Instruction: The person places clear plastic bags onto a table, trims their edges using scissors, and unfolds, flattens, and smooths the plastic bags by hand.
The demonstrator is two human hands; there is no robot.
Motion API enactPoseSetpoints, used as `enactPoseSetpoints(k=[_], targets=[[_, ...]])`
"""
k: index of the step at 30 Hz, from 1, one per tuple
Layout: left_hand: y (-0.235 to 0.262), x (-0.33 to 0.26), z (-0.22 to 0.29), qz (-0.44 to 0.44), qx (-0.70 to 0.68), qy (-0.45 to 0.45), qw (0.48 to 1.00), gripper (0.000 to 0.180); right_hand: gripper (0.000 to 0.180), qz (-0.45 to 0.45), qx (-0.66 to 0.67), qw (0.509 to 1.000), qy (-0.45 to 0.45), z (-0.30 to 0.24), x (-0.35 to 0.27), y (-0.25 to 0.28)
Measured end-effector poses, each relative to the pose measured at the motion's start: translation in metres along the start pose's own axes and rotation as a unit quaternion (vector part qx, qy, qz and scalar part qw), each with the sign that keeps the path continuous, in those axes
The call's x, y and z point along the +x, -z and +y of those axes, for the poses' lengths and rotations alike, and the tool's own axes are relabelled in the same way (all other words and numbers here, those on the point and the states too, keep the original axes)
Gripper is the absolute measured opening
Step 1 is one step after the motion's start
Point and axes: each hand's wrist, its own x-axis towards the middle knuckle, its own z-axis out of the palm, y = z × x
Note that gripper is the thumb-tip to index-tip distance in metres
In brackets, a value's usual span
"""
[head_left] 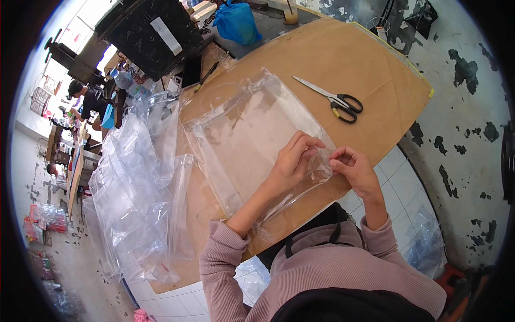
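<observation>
A clear plastic bag lies flat on the brown-covered table, its near right corner lifted. My left hand pinches the plastic at that corner, fingers curled together. Just to its right, my right hand also pinches the clear film, thumb against the forefinger. Between both hands the plastic is crumpled and shiny. Beyond them rest scissors with black and yellow handles, their blades partly spread and pointing far left.
A heap of clear plastic bags covers the table's left side. Farther back are a black box, a blue plastic bag, a phone and a cutter. A person works at the far left. A peeling wall stands at right.
</observation>
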Motion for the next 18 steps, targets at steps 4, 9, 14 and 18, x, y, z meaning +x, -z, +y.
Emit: enactPoseSetpoints(k=[4,9,14,18], targets=[[0.006,0.005,0.009,-0.055,0.020,0.007,0.998,0.025,0.017,-0.104,0.165,0.976,-0.098,-0.012,0.004,0.005],[0.014,0.014,0.029,-0.179,0.144,0.024,0.973,0.033,0.020,-0.077,0.079,0.992,-0.068,0.000,0.002,0.007],[0.004,0.014,0.034,-0.140,0.255,-0.051,0.955,0.021,0.021,-0.029,0.084,0.994,-0.063,0.003,0.001,-0.006],[0.000,0.001,0.018,-0.141,0.252,-0.085,0.954,0.021,0.018,0.046,-0.090,0.995,-0.003,0.007,-0.001,-0.026]])
